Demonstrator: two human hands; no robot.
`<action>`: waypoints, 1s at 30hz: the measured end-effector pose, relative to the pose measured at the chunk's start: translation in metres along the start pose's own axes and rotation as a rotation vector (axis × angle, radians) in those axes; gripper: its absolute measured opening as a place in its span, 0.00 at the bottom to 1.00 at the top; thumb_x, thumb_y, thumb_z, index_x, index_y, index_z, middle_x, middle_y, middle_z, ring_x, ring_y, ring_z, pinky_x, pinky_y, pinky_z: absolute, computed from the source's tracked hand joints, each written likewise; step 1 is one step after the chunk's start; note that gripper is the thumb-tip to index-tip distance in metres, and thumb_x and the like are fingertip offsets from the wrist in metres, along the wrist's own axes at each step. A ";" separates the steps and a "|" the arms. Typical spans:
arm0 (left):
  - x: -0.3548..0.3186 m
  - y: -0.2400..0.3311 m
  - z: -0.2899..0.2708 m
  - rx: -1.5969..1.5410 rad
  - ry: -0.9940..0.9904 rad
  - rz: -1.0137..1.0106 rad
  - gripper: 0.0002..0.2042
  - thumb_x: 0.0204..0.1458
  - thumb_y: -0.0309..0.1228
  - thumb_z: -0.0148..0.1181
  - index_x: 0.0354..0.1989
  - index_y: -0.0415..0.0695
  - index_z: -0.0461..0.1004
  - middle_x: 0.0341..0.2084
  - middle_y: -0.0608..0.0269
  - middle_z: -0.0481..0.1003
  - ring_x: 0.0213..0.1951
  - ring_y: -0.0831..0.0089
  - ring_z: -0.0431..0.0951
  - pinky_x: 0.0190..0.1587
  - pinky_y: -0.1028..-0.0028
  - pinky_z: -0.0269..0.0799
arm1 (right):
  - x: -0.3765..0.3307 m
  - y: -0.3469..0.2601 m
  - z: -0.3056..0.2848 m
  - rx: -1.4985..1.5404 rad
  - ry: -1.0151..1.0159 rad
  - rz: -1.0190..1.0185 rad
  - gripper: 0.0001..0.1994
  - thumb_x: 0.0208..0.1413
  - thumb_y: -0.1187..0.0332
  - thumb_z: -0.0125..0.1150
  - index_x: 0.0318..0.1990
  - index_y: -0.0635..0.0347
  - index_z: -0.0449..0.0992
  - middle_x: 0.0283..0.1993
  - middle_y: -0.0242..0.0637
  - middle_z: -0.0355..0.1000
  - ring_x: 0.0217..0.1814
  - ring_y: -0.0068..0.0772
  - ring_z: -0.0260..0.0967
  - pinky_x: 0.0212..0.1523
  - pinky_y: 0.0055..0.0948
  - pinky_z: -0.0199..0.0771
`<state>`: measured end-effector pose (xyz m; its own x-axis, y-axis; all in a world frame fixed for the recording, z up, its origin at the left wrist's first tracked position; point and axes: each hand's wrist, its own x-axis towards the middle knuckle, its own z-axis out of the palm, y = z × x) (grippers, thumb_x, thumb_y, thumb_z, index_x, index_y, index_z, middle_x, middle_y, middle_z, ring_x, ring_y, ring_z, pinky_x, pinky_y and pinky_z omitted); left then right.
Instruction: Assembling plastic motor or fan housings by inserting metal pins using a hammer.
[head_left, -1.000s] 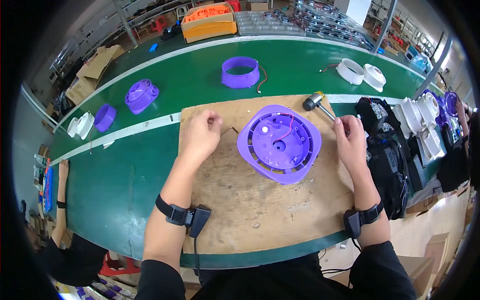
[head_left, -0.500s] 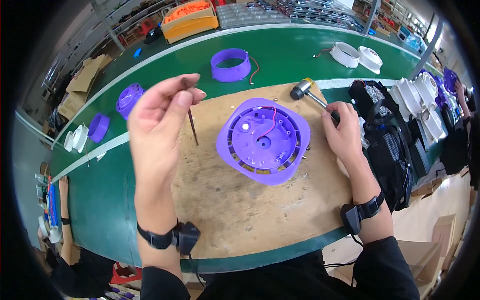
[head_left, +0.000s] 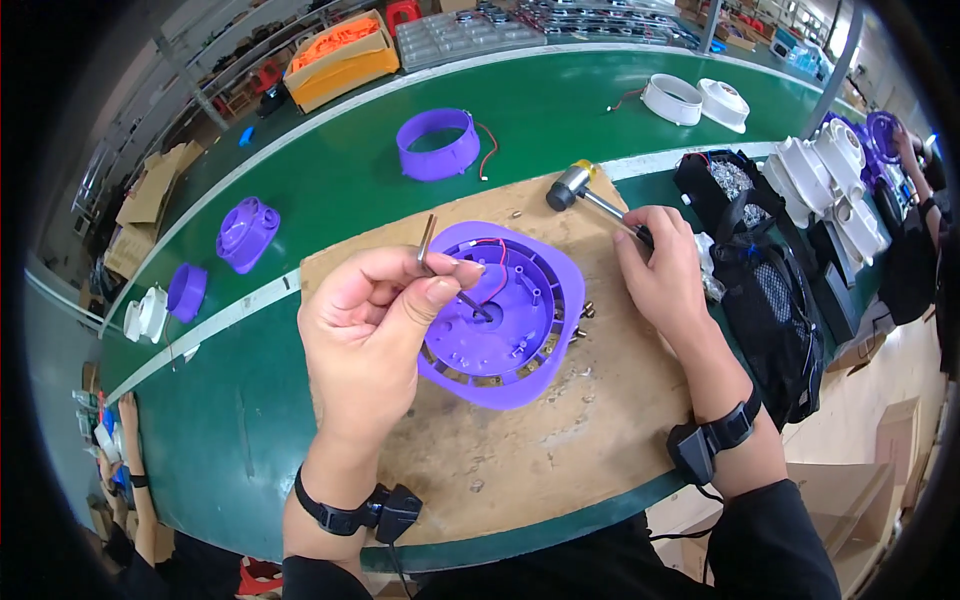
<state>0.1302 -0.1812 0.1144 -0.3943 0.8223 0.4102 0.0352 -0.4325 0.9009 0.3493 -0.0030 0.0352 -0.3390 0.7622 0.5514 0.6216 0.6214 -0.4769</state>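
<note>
My left hand (head_left: 375,325) pinches a thin metal rod (head_left: 427,240) between thumb and fingers, its lower tip pointing down into the centre of a round purple plastic housing (head_left: 505,315) that lies on a worn wooden board (head_left: 560,440). Red and black wires run across the inside of the housing. My right hand (head_left: 665,270) rests at the housing's right side, closed around the handle of a small hammer (head_left: 575,185) whose head lies on the board behind the housing. A few small screws (head_left: 582,312) lie by the housing's right rim.
A green conveyor belt (head_left: 330,170) runs behind the board, carrying a purple ring (head_left: 437,142), other purple parts (head_left: 245,232) and white round parts (head_left: 690,98). An orange-filled box (head_left: 335,55) stands at the back. A black bag (head_left: 765,270) and stacked white parts (head_left: 835,185) are at my right.
My left hand lifted the rod off the board, rose toward the camera, then brought the rod's tip down over the housing's centre. My right hand stayed on the hammer handle.
</note>
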 end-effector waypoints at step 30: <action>0.003 -0.025 0.005 0.194 -0.014 0.081 0.04 0.56 0.23 0.65 0.35 0.36 0.77 0.26 0.61 0.80 0.30 0.80 0.78 0.35 0.76 0.73 | 0.080 -0.089 -0.059 0.302 -0.198 -0.159 0.14 0.71 0.62 0.49 0.42 0.65 0.72 0.28 0.40 0.70 0.31 0.36 0.67 0.35 0.37 0.68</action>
<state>0.1328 -0.1662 0.0932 -0.3700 0.7936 0.4830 0.2430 -0.4191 0.8748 0.3081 -0.0085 0.1618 -0.5619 0.6543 0.5061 0.3247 0.7372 -0.5925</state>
